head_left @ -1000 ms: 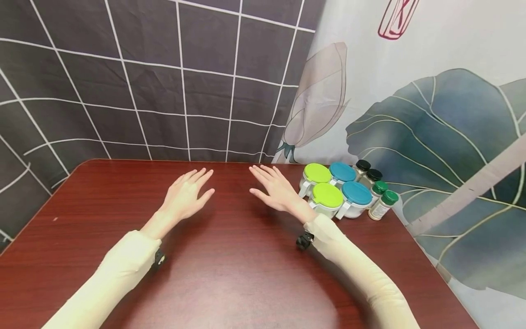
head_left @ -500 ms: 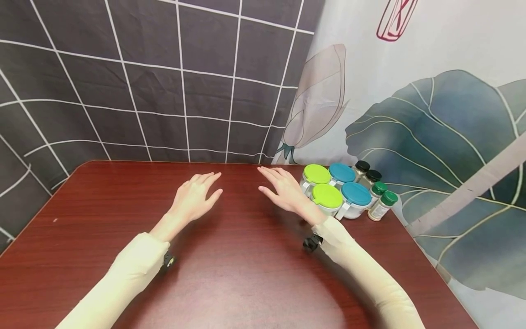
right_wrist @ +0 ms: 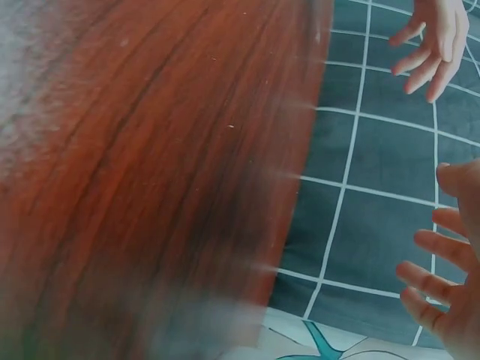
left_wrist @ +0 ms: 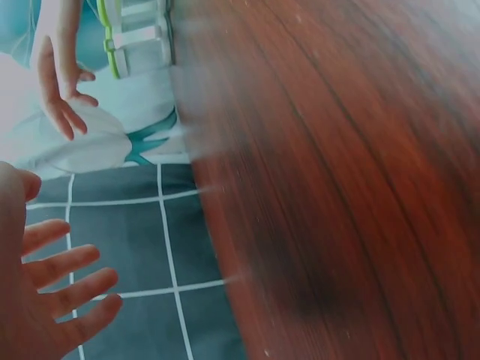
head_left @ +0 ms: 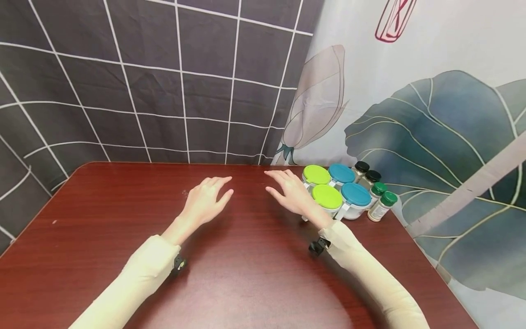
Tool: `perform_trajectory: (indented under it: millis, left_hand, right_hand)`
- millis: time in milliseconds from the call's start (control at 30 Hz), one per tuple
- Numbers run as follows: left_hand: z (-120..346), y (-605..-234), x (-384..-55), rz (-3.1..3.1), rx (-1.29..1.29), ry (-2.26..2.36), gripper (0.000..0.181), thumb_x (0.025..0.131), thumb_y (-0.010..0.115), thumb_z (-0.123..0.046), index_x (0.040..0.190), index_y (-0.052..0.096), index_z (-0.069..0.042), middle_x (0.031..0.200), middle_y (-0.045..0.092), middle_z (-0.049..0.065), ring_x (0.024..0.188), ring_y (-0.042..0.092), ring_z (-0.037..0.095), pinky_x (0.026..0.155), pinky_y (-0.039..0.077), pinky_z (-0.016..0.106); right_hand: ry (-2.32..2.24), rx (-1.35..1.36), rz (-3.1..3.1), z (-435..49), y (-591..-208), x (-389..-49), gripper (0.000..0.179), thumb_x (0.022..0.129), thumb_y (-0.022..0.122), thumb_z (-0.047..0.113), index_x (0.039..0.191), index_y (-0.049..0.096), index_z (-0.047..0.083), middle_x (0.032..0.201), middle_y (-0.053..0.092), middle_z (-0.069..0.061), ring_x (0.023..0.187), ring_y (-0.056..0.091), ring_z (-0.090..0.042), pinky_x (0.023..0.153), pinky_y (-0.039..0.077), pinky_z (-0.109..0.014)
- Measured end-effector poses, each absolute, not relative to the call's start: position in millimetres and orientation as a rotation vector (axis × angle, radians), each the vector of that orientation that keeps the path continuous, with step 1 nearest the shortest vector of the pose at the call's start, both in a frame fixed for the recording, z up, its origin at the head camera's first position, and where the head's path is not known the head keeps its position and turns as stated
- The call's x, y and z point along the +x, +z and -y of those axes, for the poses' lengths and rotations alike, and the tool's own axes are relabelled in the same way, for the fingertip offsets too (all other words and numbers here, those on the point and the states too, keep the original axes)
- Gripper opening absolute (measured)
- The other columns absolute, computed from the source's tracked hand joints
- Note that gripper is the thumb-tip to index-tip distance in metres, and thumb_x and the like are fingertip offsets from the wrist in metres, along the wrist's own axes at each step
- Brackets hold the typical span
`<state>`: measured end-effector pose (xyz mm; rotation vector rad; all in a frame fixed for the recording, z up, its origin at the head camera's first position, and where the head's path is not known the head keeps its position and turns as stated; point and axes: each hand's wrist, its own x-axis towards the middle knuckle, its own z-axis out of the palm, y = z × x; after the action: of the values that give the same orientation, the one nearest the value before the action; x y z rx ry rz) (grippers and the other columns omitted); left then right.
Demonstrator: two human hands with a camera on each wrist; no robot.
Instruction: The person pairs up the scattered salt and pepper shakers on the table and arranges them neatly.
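Above the reddish-brown table (head_left: 246,274), my left hand (head_left: 204,201) hovers left of the middle with its fingers extended and nothing in them. Facing it from the right, my right hand (head_left: 292,194) also hovers, fingers spread and holding nothing. Just right of the right hand stand jars with lime-green lids (head_left: 327,197) and jars with blue lids (head_left: 355,194), all with white handles. The right forearm partly hides the nearer green-lidded jar. In the left wrist view, the left fingers (left_wrist: 64,266) are apart and slightly bent; the right wrist view shows the right fingers (right_wrist: 435,262) likewise.
Beside the jars, at the table's right edge, stand small shaker bottles with green caps (head_left: 388,198) and with black caps (head_left: 373,176). A dark grid-patterned curtain (head_left: 144,91) hangs behind the table, and a white curtain with leaf prints (head_left: 431,119) hangs at the right.
Both hands have drifted to the right and slightly toward the near side, and their fingers have bent a little more. The jars and bottles stay in place.
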<state>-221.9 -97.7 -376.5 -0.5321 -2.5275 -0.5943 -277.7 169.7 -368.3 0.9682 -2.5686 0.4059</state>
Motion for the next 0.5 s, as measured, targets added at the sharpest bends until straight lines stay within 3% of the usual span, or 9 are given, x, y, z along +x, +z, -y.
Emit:
perform_trajectory:
  millis: [500]
  left_hand:
    - [72, -381, -225, 2.504, -0.444, -0.680, 0.033, 0.091, 0.058, -0.032, 0.118, 0.067, -0.016, 0.111, 0.071, 0.006, 0.100, 0.065, 0.027, 0.068, 0.055, 0.046]
  right_hand:
    - [0.536, 0.960, 2.297, -189, -374, -273, 0.036, 0.084, 0.071, 0.015, 0.119, 0.065, 0.011, 0.110, 0.068, -0.005, 0.095, 0.055, -0.023, 0.085, 0.045, -0.038]
